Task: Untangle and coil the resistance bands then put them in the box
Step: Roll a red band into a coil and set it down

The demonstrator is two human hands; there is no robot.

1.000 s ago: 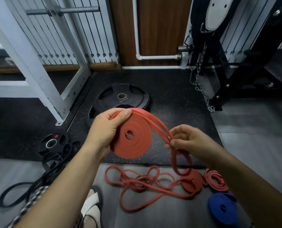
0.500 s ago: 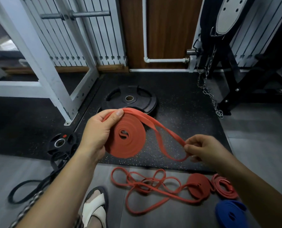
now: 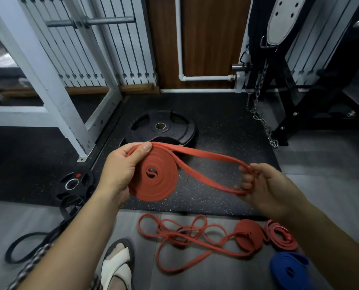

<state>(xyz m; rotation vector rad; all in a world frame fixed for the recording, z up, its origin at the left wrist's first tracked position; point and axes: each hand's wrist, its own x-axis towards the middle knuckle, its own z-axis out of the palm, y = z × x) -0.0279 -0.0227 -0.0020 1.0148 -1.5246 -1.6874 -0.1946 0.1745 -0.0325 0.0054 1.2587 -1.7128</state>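
Observation:
My left hand [image 3: 120, 170] grips a flat spiral coil of a red resistance band [image 3: 153, 176], thumb pressed on its top edge. The band's free end runs right as a long loop, and the curled fingers of my right hand [image 3: 264, 185] are hooked through the far end of that loop, pulling it taut. On the grey floor below lie a tangled red band [image 3: 184, 237], a coiled red band [image 3: 248, 235], a loosely coiled thin red band [image 3: 281, 237] and a coiled blue band [image 3: 289, 271]. No box shows in view.
A large black weight plate [image 3: 164, 127] and a small plate [image 3: 73, 185] lie on the black speckled mat [image 3: 226, 130]. A white rack frame [image 3: 55, 97] stands left, a black machine with a hanging chain [image 3: 260, 118] right. Black bands [image 3: 29, 245] and my sandalled foot [image 3: 115, 266] are lower left.
My right hand has moved out to the right with the band's loose loop, stretching it longer and flatter. The coil in my left hand stays in place.

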